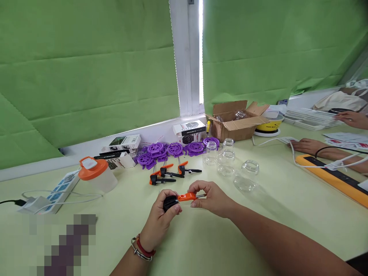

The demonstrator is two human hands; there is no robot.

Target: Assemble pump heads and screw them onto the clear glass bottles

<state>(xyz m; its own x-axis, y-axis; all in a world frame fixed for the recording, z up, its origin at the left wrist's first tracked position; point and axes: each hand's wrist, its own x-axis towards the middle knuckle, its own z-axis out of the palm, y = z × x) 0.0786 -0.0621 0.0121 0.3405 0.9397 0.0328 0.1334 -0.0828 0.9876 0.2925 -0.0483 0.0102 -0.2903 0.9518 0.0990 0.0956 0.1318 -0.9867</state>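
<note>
Both my hands hold one small orange-and-black clamp [184, 197] above the pale green table [201, 245]. My left hand [161, 220] is closed round its black end. My right hand [211, 197] pinches its orange end and metal tip between thumb and fingers. Just beyond lie three more orange-and-black clamps [169, 173]. Behind those is a heap of purple plastic wheels [169, 150]. Several clear glass jars [230, 165] stand and lie to the right of my hands.
An orange-lidded plastic jug [97, 174] and a white power strip [54, 189] are at left. Small boxes [123, 147] and an open cardboard box [237, 120] line the back. Another person's hands [310, 147] rest at right by an orange strip [333, 174].
</note>
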